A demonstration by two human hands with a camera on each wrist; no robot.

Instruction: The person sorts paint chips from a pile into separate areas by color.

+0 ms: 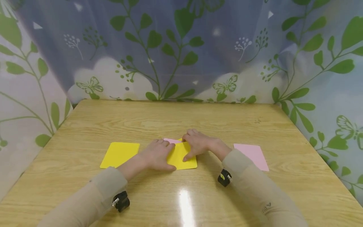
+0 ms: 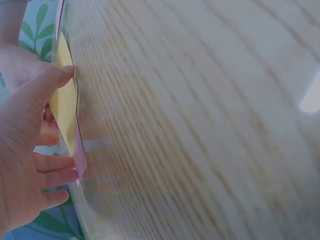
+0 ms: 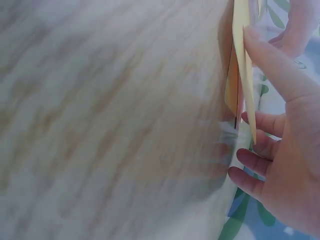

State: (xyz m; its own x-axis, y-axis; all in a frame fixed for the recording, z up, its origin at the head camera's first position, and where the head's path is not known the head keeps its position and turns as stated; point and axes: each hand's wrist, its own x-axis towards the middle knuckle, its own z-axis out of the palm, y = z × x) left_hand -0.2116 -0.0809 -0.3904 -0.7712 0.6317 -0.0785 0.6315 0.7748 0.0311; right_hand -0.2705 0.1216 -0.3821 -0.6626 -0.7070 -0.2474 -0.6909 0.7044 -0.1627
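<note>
A yellow paper square (image 1: pixel 181 159) lies between my two hands, its edges bowed up a little in the wrist views. Beneath it show the edges of a pink paper square (image 1: pixel 171 140) and another yellow-orange sheet (image 3: pixel 232 90). My left hand (image 1: pixel 157 154) holds its left side, thumb at the near edge and fingers towards the far edge; the fingertips reach the pink paper. On the opposite side, my right hand (image 1: pixel 197 143) grips the top sheet, with the thumb on its face and fingers around the far edge. Part of the contact under the fingers is hidden.
Left of my hands, a yellow paper stack (image 1: pixel 120 154) lies on the wooden table (image 1: pixel 158 201). A pink paper square (image 1: pixel 252 156) lies right, partly behind my right sleeve. A leaf-patterned curtain (image 1: pixel 181 78) encloses the far and side edges.
</note>
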